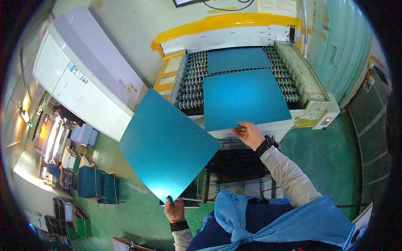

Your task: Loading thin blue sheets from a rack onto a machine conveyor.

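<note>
The left hand (173, 210) is gripping the lower corner of a loose flat blue metal sheet (167, 144), tilted. The right hand (250, 134) is pinching the near edge of a second blue sheet (245, 98) lying on the grey roller conveyor (192, 90).

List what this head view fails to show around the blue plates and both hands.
- Left hand: fingertips hidden behind the corner of the held blue plate.
- Right hand: fingertips at the near edge of the blue plate on the roller conveyor; grip or mere touch unclear.
- Far blue plate: its back edge runs under the machine housing.
- Rollers: mostly covered by plates.
</note>
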The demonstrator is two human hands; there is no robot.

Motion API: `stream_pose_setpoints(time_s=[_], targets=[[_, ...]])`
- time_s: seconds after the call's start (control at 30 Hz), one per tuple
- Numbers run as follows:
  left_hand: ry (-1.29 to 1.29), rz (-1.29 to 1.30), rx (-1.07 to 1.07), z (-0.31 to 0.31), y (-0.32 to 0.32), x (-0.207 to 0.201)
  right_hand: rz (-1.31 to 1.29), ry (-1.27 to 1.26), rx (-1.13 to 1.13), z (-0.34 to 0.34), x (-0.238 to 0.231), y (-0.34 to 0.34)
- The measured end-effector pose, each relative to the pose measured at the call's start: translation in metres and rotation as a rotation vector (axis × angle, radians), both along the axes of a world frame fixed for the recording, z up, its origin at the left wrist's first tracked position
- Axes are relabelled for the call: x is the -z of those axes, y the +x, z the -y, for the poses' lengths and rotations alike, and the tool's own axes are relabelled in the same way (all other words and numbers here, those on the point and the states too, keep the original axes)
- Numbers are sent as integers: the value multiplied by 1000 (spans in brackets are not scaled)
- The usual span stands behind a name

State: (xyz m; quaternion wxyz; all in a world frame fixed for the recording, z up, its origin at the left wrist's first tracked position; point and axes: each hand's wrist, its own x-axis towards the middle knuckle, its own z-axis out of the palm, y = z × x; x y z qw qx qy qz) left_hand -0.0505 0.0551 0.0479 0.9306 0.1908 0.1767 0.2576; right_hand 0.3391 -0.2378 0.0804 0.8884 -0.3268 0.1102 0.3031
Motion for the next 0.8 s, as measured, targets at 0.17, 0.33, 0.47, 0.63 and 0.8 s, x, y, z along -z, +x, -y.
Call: stream_pose_setpoints(time_s=[0.17, 0.33, 0.47, 0.63, 0.8], targets=[[-1, 23, 54, 1, -1, 2, 30, 17, 44, -5, 2, 4], [41, -48, -68, 15, 10, -11, -22, 50, 66, -6, 2, 6], [56, -60, -51, 20, 15, -16, -18, -23, 74, -7, 1, 10], [88, -42, 23, 19, 16, -16, -7, 4, 30, -7, -3, 11], [99, -7, 51, 25, 18, -20, -3, 20, 36, -9, -6, 13]])
